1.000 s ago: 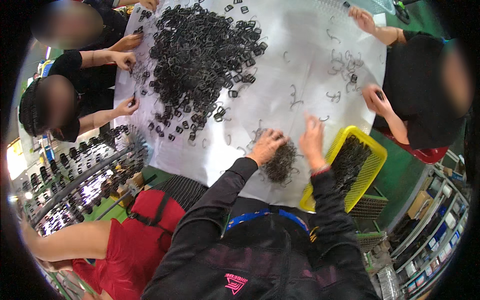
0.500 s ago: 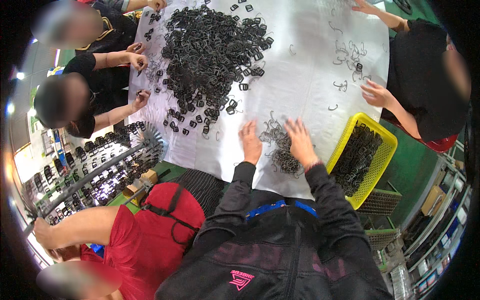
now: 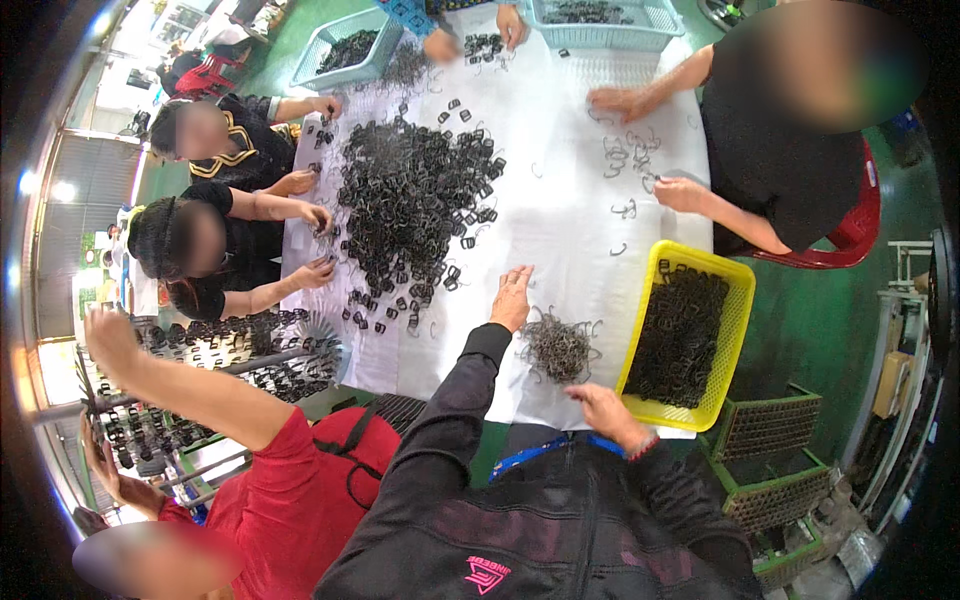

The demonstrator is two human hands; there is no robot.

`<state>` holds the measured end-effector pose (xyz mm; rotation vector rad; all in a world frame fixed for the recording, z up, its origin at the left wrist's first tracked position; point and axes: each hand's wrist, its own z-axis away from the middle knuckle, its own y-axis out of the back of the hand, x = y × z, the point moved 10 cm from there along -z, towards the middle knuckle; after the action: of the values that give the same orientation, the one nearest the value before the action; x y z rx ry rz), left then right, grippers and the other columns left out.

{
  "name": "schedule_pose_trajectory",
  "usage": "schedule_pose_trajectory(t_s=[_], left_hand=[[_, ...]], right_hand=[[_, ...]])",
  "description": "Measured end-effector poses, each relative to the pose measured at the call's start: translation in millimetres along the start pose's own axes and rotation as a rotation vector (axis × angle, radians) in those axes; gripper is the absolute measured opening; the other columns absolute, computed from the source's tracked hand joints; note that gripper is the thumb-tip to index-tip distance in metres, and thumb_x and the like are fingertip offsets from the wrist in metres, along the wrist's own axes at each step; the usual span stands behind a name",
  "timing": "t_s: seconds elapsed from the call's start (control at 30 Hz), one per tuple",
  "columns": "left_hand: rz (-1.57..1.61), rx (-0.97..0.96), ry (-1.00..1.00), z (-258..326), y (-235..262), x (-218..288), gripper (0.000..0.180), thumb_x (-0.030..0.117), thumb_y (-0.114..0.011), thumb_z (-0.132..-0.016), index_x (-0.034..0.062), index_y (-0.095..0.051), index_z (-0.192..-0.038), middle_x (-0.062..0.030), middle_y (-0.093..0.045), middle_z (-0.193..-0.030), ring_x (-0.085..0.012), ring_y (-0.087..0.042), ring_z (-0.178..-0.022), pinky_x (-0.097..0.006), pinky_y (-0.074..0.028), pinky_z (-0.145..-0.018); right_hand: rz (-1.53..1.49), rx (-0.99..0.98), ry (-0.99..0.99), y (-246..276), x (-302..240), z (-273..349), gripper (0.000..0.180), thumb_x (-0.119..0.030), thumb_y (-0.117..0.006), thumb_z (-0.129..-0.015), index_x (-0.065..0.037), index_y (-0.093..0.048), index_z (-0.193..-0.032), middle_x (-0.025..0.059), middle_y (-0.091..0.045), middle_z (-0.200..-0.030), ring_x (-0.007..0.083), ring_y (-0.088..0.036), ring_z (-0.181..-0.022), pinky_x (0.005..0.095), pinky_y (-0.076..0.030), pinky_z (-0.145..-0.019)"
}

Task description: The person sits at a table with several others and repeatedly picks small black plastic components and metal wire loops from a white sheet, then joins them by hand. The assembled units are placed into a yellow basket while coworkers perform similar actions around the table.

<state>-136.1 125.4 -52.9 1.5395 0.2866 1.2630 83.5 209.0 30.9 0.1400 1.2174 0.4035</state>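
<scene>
A compact heap of thin wire hooks (image 3: pixel 558 346) lies on the white-covered table (image 3: pixel 480 375) before me. My left hand (image 3: pixel 511 300) rests beyond the heap's left side, fingers stretched toward the far side, with nothing visible in it. At the table's near edge, my right hand (image 3: pixel 612 415) points leftward with its fingers extended beside the heap's near side. A small dark spot shows at its fingertips, too small to make out. Farther off to the left spreads a large pile of black plastic buckles (image 3: pixel 405 210).
A yellow basket (image 3: pixel 735 345) of dark pieces stands at the right. Pale blue baskets (image 3: pixel 385 50) sit at the far edge. Co-workers work around the table; a person in red (image 3: pixel 270 480) is close on my left. Green-framed crates (image 3: pixel 765 435) stand low right.
The hooks, spread out before, now form a rounder heap. My right hand has drawn back from the heap's far side to its near side. The whole view has shifted, showing more of the far edge.
</scene>
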Motion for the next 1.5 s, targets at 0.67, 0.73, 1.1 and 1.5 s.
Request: schedule_pose_trajectory(t_s=[0.67, 0.73, 1.1, 1.5], left_hand=[[0.168, 0.306, 0.514, 153, -26, -57, 0.072, -0.006, -0.055, -0.065, 0.0013, -0.036, -0.134, -0.0222, -0.040, -0.130, -0.0399, -0.039, -0.117, -0.045, -0.031, -0.100], [0.085, 0.207, 0.501, 145, -39, -50, 0.069, -0.006, -0.053, -0.066, 0.0009, -0.038, -0.133, -0.0208, -0.041, -0.132, -0.0386, -0.040, -0.117, -0.044, -0.032, -0.100], [0.016, 0.499, 0.776, 120, 65, -183, 0.100, 0.010, -0.073, -0.066, 0.0153, -0.012, -0.146, -0.0291, -0.035, -0.131, -0.0421, -0.026, -0.129, -0.060, -0.023, -0.102], [-0.128, 0.182, 0.711, -13, 91, -197, 0.116, 0.018, -0.082, -0.059, 0.0105, -0.007, -0.146, -0.0352, -0.032, -0.130, -0.0440, -0.028, -0.125, -0.060, -0.027, -0.096]], right_hand=[[-0.121, -0.002, -0.084, 0, -16, 29, 0.033, 0.006, -0.044, -0.080, 0.000, -0.062, -0.108, 0.0124, -0.069, -0.088, 0.0176, -0.067, -0.085, 0.0286, -0.051, -0.079], [-0.117, -0.038, -0.157, -5, -11, 23, 0.034, 0.006, -0.043, -0.081, 0.000, -0.062, -0.108, 0.0120, -0.069, -0.087, 0.0169, -0.067, -0.084, 0.0281, -0.051, -0.078], [-0.101, 0.007, -0.110, -22, -32, -96, 0.056, 0.006, -0.049, -0.079, -0.009, -0.045, -0.133, 0.0125, -0.063, -0.101, 0.0201, -0.063, -0.088, 0.0318, -0.050, -0.079], [0.290, 0.128, -0.174, 20, -18, -298, 0.096, 0.001, -0.066, -0.066, -0.015, -0.016, -0.146, 0.0258, -0.044, -0.123, 0.0390, -0.039, -0.116, 0.0428, -0.039, -0.096]])
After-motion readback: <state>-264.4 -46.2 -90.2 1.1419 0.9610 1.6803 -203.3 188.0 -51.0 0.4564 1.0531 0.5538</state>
